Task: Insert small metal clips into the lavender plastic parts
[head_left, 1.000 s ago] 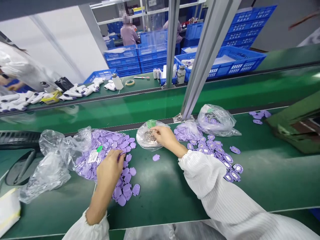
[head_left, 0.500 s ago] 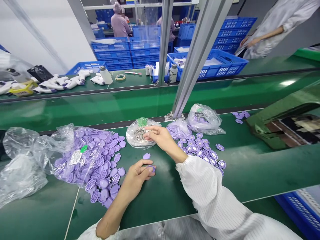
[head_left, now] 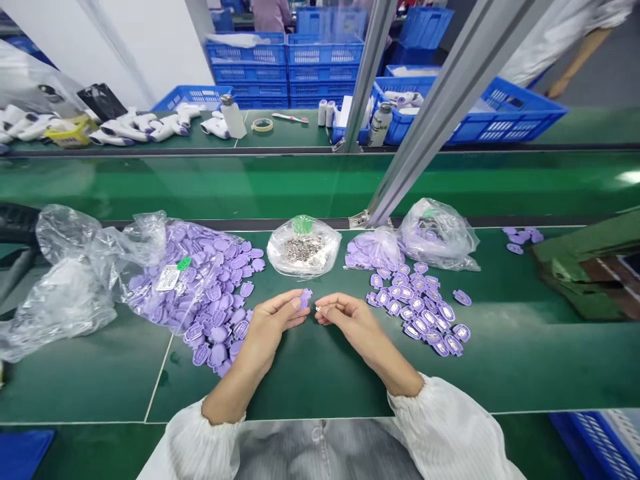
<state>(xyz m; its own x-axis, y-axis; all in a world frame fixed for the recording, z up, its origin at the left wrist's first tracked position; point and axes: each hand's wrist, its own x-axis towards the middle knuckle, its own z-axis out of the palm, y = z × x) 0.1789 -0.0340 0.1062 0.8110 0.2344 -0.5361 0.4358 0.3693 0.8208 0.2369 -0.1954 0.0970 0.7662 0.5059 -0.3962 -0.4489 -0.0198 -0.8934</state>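
Purple rounded plastic piece point(head_left: 303, 300) is pinched in the left hand point(head_left: 270, 327), poking out past the thumb, kinda with a little tab. Just beside it, the right hand point(head_left: 354, 323) pinches a tiny silvery metal bit point(head_left: 318, 308). Clear plastic bag point(head_left: 327, 257) sits beyond both.

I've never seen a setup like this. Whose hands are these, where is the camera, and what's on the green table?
There's no robot here: these are a person's own bare hands, seen from a camera worn on the head, looking forward and down. The left hand holds a purple plastic piece; the right hand pinches a small shiny piece. On the green table, a clear bag of purple pieces lies open at left, a bag of small metal parts sits in the middle, and purple pieces with shiny centres are spread at right.
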